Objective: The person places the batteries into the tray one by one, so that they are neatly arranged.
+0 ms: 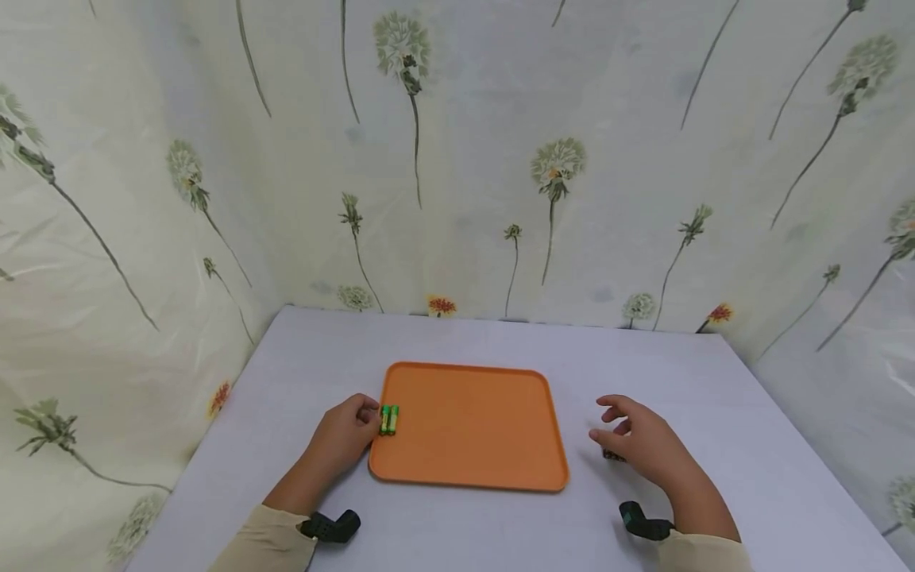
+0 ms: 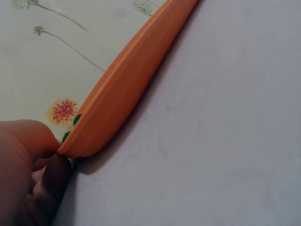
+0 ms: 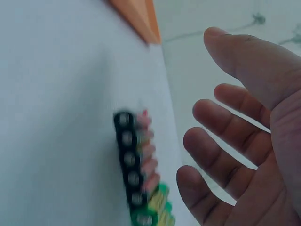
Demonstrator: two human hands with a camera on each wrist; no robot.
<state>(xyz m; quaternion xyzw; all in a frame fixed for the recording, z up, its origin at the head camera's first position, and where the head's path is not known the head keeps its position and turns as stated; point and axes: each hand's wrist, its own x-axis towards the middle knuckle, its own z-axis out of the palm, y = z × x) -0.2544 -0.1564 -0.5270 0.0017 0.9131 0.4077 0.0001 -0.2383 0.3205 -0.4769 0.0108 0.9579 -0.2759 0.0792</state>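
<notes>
An orange tray (image 1: 472, 425) lies on the white table with two green batteries (image 1: 389, 419) side by side at its left edge. My left hand (image 1: 348, 429) pinches the tray's left rim between thumb and fingers, right beside these batteries; the left wrist view shows the thumb and a finger (image 2: 56, 172) at the rim. To the right of the tray, my right hand (image 1: 636, 441) hovers with fingers apart and holds nothing. Below it stands a row of batteries (image 3: 130, 160), several with black ends and some green, blurred in the right wrist view and mostly hidden by the hand in the head view.
The white table (image 1: 472, 524) runs back to a wall covering (image 1: 472, 199) printed with dandelions, which also closes off both sides. A dark wrist camera (image 1: 330, 526) sits on the left wrist and another camera (image 1: 643, 523) on the right.
</notes>
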